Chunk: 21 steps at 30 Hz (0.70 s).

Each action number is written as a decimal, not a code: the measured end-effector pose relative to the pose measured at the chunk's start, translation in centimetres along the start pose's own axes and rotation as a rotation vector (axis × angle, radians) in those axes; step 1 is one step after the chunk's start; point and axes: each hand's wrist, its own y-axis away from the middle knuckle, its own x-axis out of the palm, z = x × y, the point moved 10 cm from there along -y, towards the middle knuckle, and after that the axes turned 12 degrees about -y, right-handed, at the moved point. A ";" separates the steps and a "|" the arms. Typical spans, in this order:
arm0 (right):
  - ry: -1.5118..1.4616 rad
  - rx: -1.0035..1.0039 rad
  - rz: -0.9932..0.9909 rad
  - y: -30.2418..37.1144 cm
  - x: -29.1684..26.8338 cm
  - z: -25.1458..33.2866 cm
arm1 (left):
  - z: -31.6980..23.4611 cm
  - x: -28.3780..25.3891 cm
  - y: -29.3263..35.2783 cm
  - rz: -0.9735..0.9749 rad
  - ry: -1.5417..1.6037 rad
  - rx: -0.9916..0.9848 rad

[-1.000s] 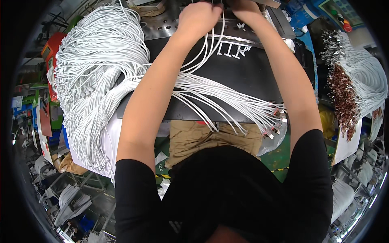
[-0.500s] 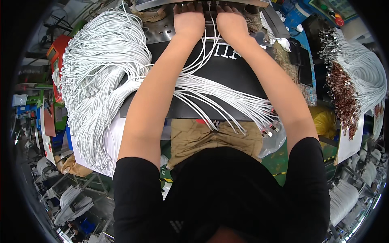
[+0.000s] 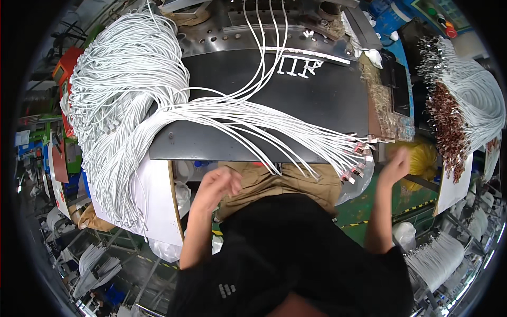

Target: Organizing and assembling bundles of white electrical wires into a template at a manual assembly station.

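My left hand (image 3: 219,183) hovers by the near edge of the black table (image 3: 222,138), over my lap. Its fingers are loosely bent and somewhat apart, with nothing visible in them. Beyond the table's right corner, my right hand (image 3: 397,166) is in the air, smeared by motion, so its fingers do not show clearly. It is nearest to the connector ends (image 3: 355,158) of a bundle of white cables (image 3: 274,117) lying across the tabletop. Several single cables (image 3: 275,39) curve away from the bundle up to the metal machine bed (image 3: 222,39) at the far edge.
A large heap of white cables (image 3: 132,63) fills the left side. Small white plastic pieces (image 3: 298,67) lie below a white strip (image 3: 309,53). More cables with reddish-brown ends (image 3: 454,111) hang at the right, near a yellow bag (image 3: 420,164).
Both hands have left the machine at the far edge and come back toward my body, the left to my lap, the right out to the right side. The single cables stay at the machine.
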 end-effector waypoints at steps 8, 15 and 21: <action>-0.212 0.535 0.711 20.6 6.4 -10.3 | 2.6 -9.1 0.4 -0.772 0.100 0.258; 0.599 0.524 1.197 21.4 -0.3 -23.6 | 4.9 -10.0 0.0 -0.752 0.010 0.143; 0.612 0.507 1.065 19.5 3.0 -23.4 | 4.4 -9.1 -0.9 -0.681 0.106 0.119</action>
